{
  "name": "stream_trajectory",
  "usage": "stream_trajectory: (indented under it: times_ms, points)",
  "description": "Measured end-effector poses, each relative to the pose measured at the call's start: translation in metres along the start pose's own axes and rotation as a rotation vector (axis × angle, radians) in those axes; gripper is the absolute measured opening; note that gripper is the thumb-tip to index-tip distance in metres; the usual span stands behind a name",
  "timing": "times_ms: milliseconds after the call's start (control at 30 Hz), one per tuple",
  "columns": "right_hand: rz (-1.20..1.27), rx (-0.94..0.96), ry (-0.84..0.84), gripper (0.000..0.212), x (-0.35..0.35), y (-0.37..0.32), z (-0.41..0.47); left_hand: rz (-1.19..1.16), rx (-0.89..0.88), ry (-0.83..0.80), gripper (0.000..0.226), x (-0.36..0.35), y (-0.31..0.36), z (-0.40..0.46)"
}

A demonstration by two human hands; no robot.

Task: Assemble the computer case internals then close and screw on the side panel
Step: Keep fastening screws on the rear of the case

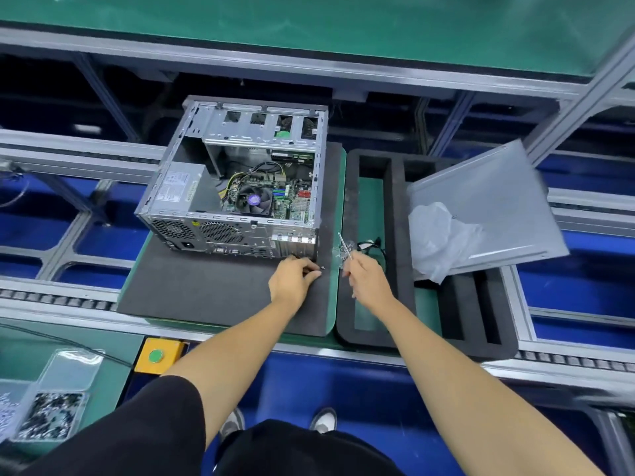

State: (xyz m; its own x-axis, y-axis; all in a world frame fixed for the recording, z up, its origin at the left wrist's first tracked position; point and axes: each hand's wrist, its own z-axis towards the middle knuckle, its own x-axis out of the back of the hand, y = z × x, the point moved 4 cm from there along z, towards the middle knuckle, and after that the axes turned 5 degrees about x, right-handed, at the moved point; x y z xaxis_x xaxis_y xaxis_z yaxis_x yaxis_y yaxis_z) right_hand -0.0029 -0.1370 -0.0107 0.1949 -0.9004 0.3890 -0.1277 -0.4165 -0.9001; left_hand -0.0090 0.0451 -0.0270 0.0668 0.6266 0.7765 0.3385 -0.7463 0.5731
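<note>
The open computer case [192, 187] lies on its side on a black foam mat [213, 290], motherboard and fan showing inside. My left hand [292, 276] is beside the case's near right corner, fingers pinched on a small dark screw [322, 267]. My right hand [366, 276] grips a thin screwdriver [344, 245] whose shaft points up and away, over a small clear bag of screws [338, 254]. The grey side panel [488, 204] leans tilted on the black foam tray [398, 207] at the right, with crumpled clear plastic wrap [436, 235] against it.
A black cable [372, 245] lies in the tray's left slot. A yellow box with a green button [156, 355] sits at the near conveyor edge. Clear bins of screws [51, 413] stand at lower left. Metal conveyor rails run along the near and far sides.
</note>
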Motion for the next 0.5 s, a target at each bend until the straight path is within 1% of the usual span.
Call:
stream_trajectory:
  times_ms: [67, 133, 167, 200, 233, 267, 333, 367, 433, 500]
  points:
    - [0.001, -0.022, -0.029, 0.028, -0.002, 0.006, -0.002, 0.084, -0.061, 0.014, 0.015, -0.001, 0.004, -0.001]
    - [-0.014, -0.033, -0.077, 0.023, -0.008, 0.010, -0.004, 0.171, -0.113, -0.004, 0.017, -0.003, 0.003, 0.000]
    - [-0.032, -0.039, -0.103, 0.022, -0.012, 0.012, -0.005, 0.185, -0.122, -0.015, 0.017, -0.003, 0.001, 0.000]
    - [-0.045, -0.045, -0.127, 0.021, -0.017, 0.012, -0.006, 0.149, -0.120, -0.024, 0.017, -0.003, -0.001, -0.001]
    - [-0.052, -0.046, -0.152, 0.021, -0.022, 0.012, -0.007, 0.009, -0.086, -0.023, 0.017, -0.002, -0.004, -0.001]
    - [-0.066, -0.039, -0.180, 0.022, -0.029, 0.011, -0.008, -0.233, -0.009, -0.015, 0.016, 0.002, -0.008, -0.002]
    - [-0.131, -0.013, -0.244, 0.025, -0.044, 0.006, -0.010, -0.741, 0.209, 0.011, 0.016, 0.012, -0.022, -0.007]
    - [-0.156, -0.004, -0.278, 0.026, -0.052, 0.002, -0.010, -0.913, 0.288, 0.034, 0.016, 0.019, -0.029, -0.009]
    - [-0.161, 0.002, -0.336, 0.028, -0.073, -0.006, -0.012, -1.142, 0.377, 0.017, 0.017, 0.030, -0.044, -0.012]
    - [-0.164, 0.015, -0.374, 0.032, -0.095, -0.017, -0.012, -1.271, 0.394, -0.033, 0.018, 0.042, -0.059, -0.014]
